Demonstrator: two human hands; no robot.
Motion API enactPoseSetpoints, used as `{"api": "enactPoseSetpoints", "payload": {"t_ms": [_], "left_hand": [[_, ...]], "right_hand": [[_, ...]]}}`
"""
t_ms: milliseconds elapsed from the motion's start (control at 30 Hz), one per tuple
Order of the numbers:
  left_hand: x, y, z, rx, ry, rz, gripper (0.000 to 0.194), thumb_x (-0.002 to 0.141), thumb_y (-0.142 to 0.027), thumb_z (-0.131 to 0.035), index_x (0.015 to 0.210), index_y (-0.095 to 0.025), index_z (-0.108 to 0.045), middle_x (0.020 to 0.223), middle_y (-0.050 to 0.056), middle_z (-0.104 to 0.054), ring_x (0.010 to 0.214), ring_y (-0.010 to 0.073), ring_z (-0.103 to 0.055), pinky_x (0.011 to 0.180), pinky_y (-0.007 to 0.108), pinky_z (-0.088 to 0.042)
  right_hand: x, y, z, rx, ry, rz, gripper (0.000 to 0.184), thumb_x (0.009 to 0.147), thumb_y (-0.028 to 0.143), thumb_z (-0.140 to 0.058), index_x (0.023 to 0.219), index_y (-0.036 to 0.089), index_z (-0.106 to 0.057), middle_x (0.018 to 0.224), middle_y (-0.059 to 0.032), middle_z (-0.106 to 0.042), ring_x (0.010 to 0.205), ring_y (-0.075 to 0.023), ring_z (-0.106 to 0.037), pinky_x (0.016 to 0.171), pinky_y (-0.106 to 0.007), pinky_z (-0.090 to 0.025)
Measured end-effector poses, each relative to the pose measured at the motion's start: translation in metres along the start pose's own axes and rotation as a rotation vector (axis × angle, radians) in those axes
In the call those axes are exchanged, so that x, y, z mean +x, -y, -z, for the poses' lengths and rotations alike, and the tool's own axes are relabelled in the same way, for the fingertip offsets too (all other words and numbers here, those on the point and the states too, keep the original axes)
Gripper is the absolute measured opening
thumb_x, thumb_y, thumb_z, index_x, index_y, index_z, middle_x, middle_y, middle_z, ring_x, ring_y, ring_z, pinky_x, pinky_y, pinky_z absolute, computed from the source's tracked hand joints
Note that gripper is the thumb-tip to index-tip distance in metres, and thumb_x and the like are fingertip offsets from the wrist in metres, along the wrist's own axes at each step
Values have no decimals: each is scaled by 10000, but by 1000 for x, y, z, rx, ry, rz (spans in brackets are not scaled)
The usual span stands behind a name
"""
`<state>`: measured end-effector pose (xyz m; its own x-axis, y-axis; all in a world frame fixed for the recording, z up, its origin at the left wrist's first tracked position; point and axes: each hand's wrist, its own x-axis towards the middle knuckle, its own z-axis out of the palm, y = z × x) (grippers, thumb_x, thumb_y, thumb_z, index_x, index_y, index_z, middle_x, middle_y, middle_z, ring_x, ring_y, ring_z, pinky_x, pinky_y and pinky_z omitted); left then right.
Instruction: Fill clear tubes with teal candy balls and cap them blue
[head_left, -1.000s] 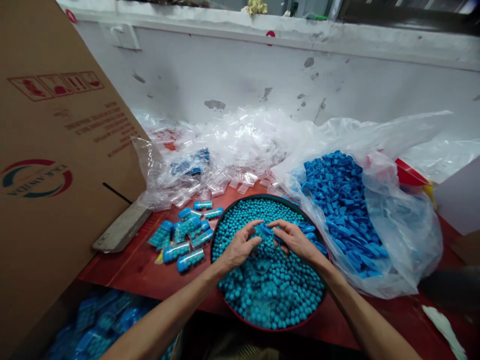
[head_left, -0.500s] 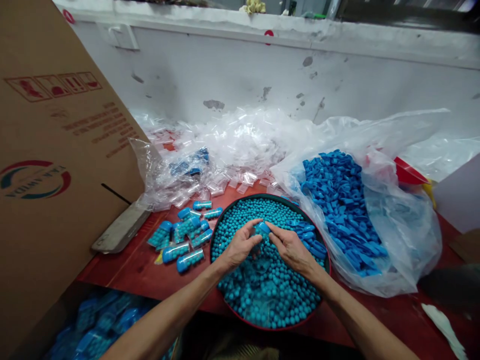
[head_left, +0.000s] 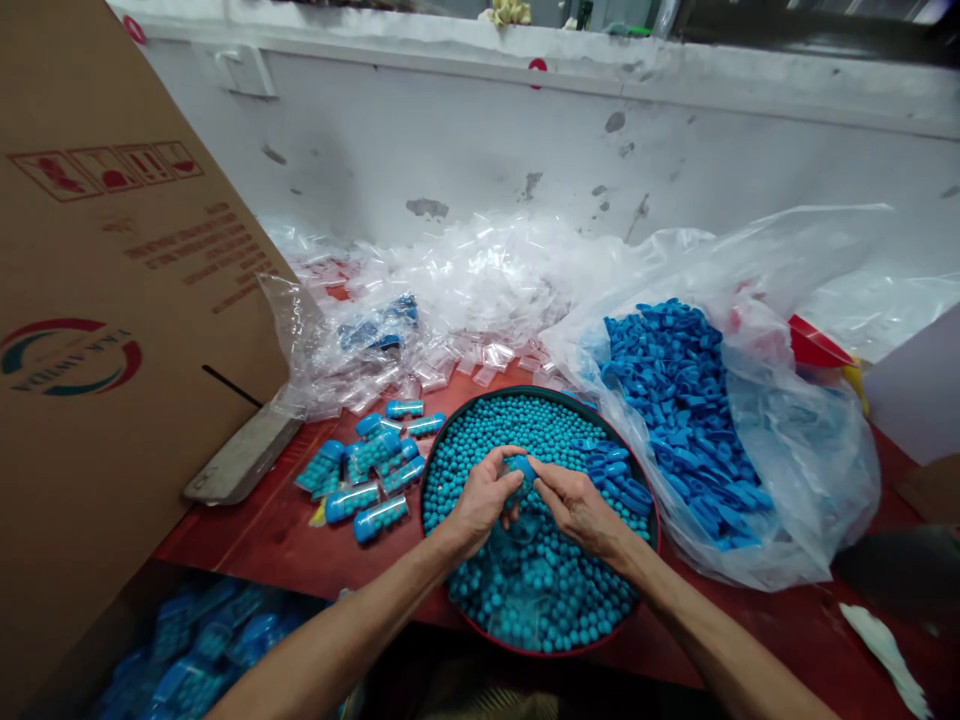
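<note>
A round tray (head_left: 651, 500) with a dark red rim holds a heap of small teal balls (head_left: 540, 590). Both my hands meet over its middle. My left hand (head_left: 484, 497) is curled around a small clear tube with a blue cap (head_left: 523, 468). My right hand (head_left: 574, 505) pinches that blue cap from the right side. Several loose blue caps (head_left: 615, 470) lie in the tray just right of my hands. Several filled tubes (head_left: 371, 470) lie on the red table to the left of the tray.
A clear bag of blue caps (head_left: 675, 400) lies at the right. Empty clear tubes (head_left: 480, 290) are piled along the white wall. A large cardboard box (head_left: 112, 300) leans at the left. More filled tubes (head_left: 202, 650) sit in a box below the table edge.
My hands have drawn closer together and slightly toward me over the balls, with the right fingers now closed on the blue cap.
</note>
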<state>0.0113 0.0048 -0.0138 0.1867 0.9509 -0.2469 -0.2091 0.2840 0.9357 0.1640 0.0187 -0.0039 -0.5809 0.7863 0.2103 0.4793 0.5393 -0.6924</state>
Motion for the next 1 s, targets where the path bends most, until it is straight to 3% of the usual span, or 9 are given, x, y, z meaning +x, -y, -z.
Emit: {"api": "enactPoseSetpoints", "payload": {"t_ms": [133,233,300,367,500,600,700,800,1000], "left_hand": [[-2,-7,2,-46,30,7,367,730,-326,-534,1057,-218,-408,653,-47,-482,402,68,-499,336,154,-350],[-2,-15,5,-31,103,12,377,729,-341,-541,1057,-222,-397,680,-37,-499,438,86,-534,361,162,-372],[-2,-17,7,6,122,4,370,734,-341,-535,1052,-217,-392,661,-39,-491,431,87,-529,343,151,-347],[-2,-15,8,32,118,-9,362,747,-343,-515,1060,-218,-382,667,-39,-485,423,82,-516,334,150,-335],[-2,-10,3,83,38,-77,430,758,-313,-497,1154,-244,-345,655,-50,-466,407,61,-454,368,171,-355],[0,-14,-2,84,-42,-145,445,752,-274,-505,1177,-227,-383,620,-51,-453,448,56,-412,416,168,-340],[1,-22,-7,3,-27,-150,429,717,-255,-548,1126,-183,-440,751,-13,-528,613,81,-471,563,183,-384],[1,-25,-10,-47,4,-143,391,693,-276,-572,1050,-162,-462,809,2,-541,701,102,-493,646,201,-390],[1,-20,-15,45,-66,-176,248,743,-314,-512,933,-167,-450,687,-25,-485,558,69,-428,521,176,-350]], "right_hand": [[4,0,11,136,17,-47,356,805,220,-424,1156,195,-477,912,-59,-556,821,-159,-523,763,-316,-435],[15,0,23,412,-23,-226,334,748,264,-511,1072,181,-518,836,-25,-540,598,-108,-520,578,-278,-476],[22,-1,24,604,-87,-342,431,709,293,-555,1111,164,-466,783,-4,-534,472,-79,-480,463,-257,-461],[26,-2,19,674,-175,-387,524,690,314,-576,1161,156,-411,784,-6,-544,475,-90,-499,460,-270,-469],[20,4,5,357,-189,-249,441,764,343,-497,1163,160,-448,942,-74,-574,753,-176,-572,688,-337,-475],[14,12,2,68,-49,-66,634,714,366,-567,1264,153,-335,1158,-136,-468,1012,-246,-484,835,-381,-409],[13,18,2,-89,-3,-48,835,631,381,-641,1309,146,-214,1166,-164,-423,947,-259,-511,753,-387,-446],[16,19,-1,-130,-67,-44,730,647,328,-614,1261,142,-266,1059,-130,-479,798,-212,-545,673,-348,-466],[15,12,-14,-131,-203,57,661,604,251,-597,1191,133,-318,961,-99,-494,770,-205,-539,632,-314,-470]]}}
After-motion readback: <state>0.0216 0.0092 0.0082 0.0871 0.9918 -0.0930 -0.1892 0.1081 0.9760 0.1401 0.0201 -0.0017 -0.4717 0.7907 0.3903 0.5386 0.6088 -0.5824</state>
